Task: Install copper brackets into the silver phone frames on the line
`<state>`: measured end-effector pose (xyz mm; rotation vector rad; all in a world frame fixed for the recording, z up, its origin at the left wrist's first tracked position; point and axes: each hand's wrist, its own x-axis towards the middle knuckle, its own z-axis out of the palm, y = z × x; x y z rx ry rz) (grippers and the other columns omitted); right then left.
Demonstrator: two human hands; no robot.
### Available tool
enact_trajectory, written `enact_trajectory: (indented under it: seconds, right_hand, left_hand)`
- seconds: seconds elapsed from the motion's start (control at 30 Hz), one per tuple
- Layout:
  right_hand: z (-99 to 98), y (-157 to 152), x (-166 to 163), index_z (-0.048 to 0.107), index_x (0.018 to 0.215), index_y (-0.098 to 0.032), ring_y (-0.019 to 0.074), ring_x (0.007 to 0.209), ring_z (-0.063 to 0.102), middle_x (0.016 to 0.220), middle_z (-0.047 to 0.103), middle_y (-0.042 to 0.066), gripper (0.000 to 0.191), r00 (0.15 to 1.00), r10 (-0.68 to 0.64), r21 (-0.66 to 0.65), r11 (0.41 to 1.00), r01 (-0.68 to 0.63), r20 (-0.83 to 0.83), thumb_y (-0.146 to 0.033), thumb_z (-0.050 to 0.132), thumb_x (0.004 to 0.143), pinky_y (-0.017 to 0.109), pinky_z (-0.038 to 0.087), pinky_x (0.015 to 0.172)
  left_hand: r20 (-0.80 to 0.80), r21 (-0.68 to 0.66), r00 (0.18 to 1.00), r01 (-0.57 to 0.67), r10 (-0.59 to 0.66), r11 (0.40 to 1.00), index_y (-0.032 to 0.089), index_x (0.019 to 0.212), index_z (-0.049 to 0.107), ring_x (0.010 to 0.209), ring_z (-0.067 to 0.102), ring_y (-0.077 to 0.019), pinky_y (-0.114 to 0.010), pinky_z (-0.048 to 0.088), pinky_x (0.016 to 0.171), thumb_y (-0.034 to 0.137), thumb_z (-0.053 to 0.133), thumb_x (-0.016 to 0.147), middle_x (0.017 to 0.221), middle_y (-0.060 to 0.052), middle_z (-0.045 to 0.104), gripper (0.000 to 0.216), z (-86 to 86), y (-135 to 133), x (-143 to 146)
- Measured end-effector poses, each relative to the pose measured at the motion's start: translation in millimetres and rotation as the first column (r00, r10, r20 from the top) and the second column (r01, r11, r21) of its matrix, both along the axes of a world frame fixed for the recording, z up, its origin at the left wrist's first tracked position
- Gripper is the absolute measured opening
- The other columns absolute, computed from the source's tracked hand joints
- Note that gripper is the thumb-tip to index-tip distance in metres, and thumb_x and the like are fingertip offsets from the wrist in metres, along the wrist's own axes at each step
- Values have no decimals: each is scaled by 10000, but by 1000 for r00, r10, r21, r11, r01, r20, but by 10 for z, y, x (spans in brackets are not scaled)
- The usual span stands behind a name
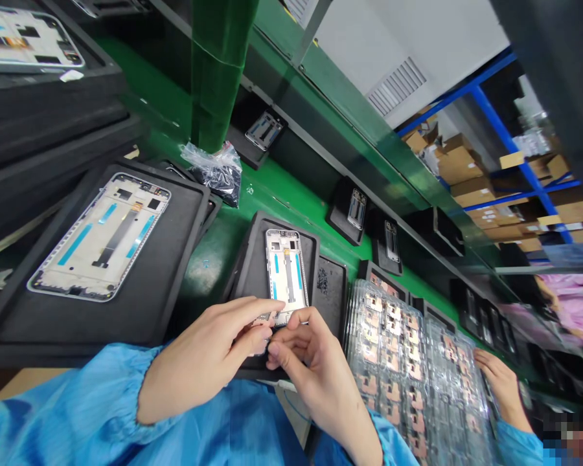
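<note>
My left hand is closed, with a small copper-and-silver circuit board between its thumb and fingers. Most of that board is covered by the fingers. Beside it, the thumb and forefinger of my right hand are pinched together at the board's near edge; what they grip is too small to make out. Just beyond both hands a silver phone frame with blue strips and a ribbon cable lies in a black foam tray. My fingers overlap its near end.
Left, a larger-looking phone frame lies in another black tray. Clear plastic trays of coppery parts stand right. A bag of black bits sits on the green bench. A co-worker's hand is at far right.
</note>
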<state>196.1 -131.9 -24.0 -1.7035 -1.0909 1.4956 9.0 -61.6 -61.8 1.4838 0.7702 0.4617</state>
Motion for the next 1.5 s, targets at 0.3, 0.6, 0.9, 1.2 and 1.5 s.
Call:
enact_trajectory:
  seconds: [0.3, 0.6, 0.9, 1.2, 1.5]
  right_hand:
    - [49, -72, -12, 481, 974, -244, 125, 745, 658, 878, 659, -9, 167, 998, 52, 98, 994, -53, 18, -295, 636, 1012, 277, 565, 721]
    - [14, -31, -80, 479, 895, -234, 118, 686, 654, 817, 618, -27, 321, 957, -134, 25, 989, 145, -258, -396, 754, 932, 262, 579, 667]
    - [-24, -82, -123, 488, 903, -232, 95, 682, 593, 835, 599, -30, 230, 986, -122, 135, 981, 137, -118, -332, 676, 991, 219, 522, 654]
    - [93, -65, -77, 548, 1049, -239, 132, 744, 660, 951, 643, 15, 126, 974, -81, 103, 989, 105, -213, -342, 618, 1026, 281, 570, 701]
    - [261, 1, 65, 589, 1096, -257, 124, 709, 594, 831, 611, -12, 180, 989, -144, 272, 954, 127, 41, -403, 643, 1008, 223, 507, 658]
  left_hand:
    - [76, -124, 997, -10, 20, 992, 325, 1439, 608, 1105, 705, -206, -241, 588, 853, 374, 503, 1062, 1308, -25, 708, 395, -1, -13, -10]
    - [140, -289, 981, -86, 131, 953, 282, 1435, 603, 688, 676, -127, -198, 582, 613, 423, 531, 1049, 1001, -23, 735, 417, -18, -75, 12]
    - [151, -261, 980, -87, 130, 961, 289, 1416, 613, 746, 700, -124, -188, 592, 644, 376, 523, 1054, 1102, -29, 715, 383, 7, -92, 41]
    - [200, -486, 959, -82, 202, 870, 180, 1337, 593, 615, 653, -131, -222, 567, 599, 432, 589, 1015, 769, -4, 721, 408, 48, -60, 98]
    - [301, -499, 884, -174, 358, 849, 203, 920, 534, 869, 736, -174, -243, 563, 769, 391, 699, 958, 899, -28, 759, 253, 207, -64, 212]
